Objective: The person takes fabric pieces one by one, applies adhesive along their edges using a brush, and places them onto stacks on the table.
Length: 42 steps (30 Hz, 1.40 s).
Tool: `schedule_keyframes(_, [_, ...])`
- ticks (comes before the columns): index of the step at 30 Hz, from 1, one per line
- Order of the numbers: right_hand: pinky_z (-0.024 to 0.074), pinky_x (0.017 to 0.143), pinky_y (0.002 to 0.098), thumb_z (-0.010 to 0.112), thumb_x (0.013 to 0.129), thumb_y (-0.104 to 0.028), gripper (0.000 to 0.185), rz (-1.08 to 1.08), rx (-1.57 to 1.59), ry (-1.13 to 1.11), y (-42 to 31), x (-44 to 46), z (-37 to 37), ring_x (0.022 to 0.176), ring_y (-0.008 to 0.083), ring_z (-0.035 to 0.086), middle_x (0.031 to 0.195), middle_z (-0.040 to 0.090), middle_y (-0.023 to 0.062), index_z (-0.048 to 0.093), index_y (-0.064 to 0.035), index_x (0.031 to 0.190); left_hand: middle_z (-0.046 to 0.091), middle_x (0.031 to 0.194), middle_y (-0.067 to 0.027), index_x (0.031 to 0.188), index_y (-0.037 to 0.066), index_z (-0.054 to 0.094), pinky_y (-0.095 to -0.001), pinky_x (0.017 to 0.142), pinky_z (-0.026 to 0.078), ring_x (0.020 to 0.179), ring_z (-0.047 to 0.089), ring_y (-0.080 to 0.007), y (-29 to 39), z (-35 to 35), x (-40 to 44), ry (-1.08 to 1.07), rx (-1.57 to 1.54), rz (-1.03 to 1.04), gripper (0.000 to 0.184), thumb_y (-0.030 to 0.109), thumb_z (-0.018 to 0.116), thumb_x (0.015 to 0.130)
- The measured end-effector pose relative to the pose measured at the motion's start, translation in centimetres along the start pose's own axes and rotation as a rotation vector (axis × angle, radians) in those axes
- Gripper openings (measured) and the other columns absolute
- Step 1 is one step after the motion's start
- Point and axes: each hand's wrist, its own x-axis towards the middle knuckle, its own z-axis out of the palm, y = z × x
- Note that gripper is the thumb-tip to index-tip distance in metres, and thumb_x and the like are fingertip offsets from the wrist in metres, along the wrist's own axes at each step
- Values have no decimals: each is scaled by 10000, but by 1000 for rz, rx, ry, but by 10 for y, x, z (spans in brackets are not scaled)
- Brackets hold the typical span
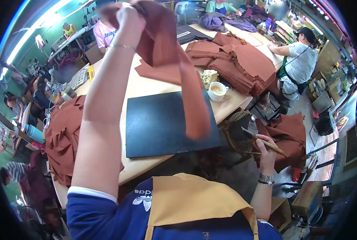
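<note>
Raised high over the table, my left hand [130, 20] is closed on a rust-brown fabric piece [158, 40], whose long strip dangles, blurred, over a black board [162, 124]. The board lies flat near the table's front edge. Off to the right, past that edge, my right hand [266, 148] grips the wooden handle of a brush [280, 151], its dark head pointing up and left. A white cup [217, 93] holding a pale, creamy substance stands just behind the board. A crumpled pale lump [208, 77] sits beside the cup.
Stacked rust-brown fabric pieces [242, 64] cover the table's right side; another heap [66, 136] lies at the left. More rust-brown fabric [286, 140] rests low at right, near a woven chair [238, 128]. A co-worker [300, 60] is at the right edge; others work farther back.
</note>
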Motion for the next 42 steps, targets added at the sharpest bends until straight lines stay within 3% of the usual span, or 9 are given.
schedule_keyframes(7, [513, 780, 229, 706, 916, -85, 180, -46, -78, 77, 12, -4, -16, 862, 78, 636, 986, 708, 25, 707, 10, 1069, 633, 1239, -137, 1205, 36, 603, -414, 928, 533, 1103, 631, -307, -8, -43, -64, 2, -49, 276, 456, 374, 338, 1052])
schedule_keyframes(11, [502, 767, 230, 710, 911, -80, 181, -42, -127, 53, 23, -3, -21, 847, 74, 622, 974, 701, 13, 709, 9, 1069, 672, 1123, -89, 1149, 74, 624, -392, 821, 572, 976, 654, -253, -177, -241, -4, 312, -203, -110, 272, 160, 437, 972])
schedule_keyframes(14, [501, 770, 231, 709, 911, -81, 182, -27, -154, 21, 25, 0, -18, 850, 79, 625, 970, 702, 11, 711, 7, 1069, 653, 1248, -78, 1228, 90, 602, -476, 979, 523, 1126, 621, -276, -248, -298, -63, 529, -39, -204, 305, 201, 429, 1002])
schedule_keyframes(19, [502, 777, 236, 704, 913, -77, 183, -50, -247, -25, 31, 11, -3, 851, 87, 628, 961, 704, 18, 707, 12, 1072, 428, 1491, -179, 1450, 33, 388, -691, 1100, 323, 1377, 427, -399, -213, -247, -187, 324, 7, -681, 538, 352, 524, 1039])
schedule_keyframes(22, [521, 808, 258, 685, 923, -65, 187, -28, -236, -60, 29, 11, 16, 884, 110, 650, 993, 711, 48, 695, 26, 1086, 398, 1551, -178, 1549, 48, 276, -563, 1082, 402, 1292, 526, -359, -154, -250, -237, -29, 320, -988, 711, 453, 534, 1026])
schedule_keyframes(27, [536, 852, 265, 658, 950, -57, 221, -12, -160, -122, 36, 14, 31, 955, 142, 660, 1081, 692, 81, 661, 45, 1147, 653, 1295, -133, 1321, 88, 621, -424, 993, 489, 1174, 631, -243, -17, -286, -281, -712, 1352, -386, 452, 359, 653, 961])
schedule_keyframes(30, [537, 857, 264, 655, 958, -60, 219, -24, -136, -151, 32, 19, 45, 966, 145, 659, 1086, 690, 85, 657, 47, 1149, 701, 1168, -117, 1151, 105, 691, -409, 957, 516, 1099, 662, -303, 54, -338, -249, -509, 1873, 353, 326, 259, 710, 864])
schedule_keyframes(33, [532, 867, 266, 658, 956, -56, 210, -34, -141, -207, 32, 25, 61, 972, 145, 656, 1082, 692, 87, 661, 46, 1140, 579, 1382, -83, 1268, 145, 632, -623, 1098, 335, 1327, 495, -277, 105, -410, -204, -2, 2168, 319, 442, 338, 696, 876])
schedule_keyframes(42, [504, 898, 283, 684, 920, -41, 176, -202, -322, -339, 14, 24, 96, 979, 148, 638, 1079, 696, 78, 674, 27, 1082, 340, 1589, -147, 1465, 220, 470, -743, 1103, 228, 1497, 245, -387, 264, -453, -166, 644, 2597, 256, 709, 283, 648, 781])
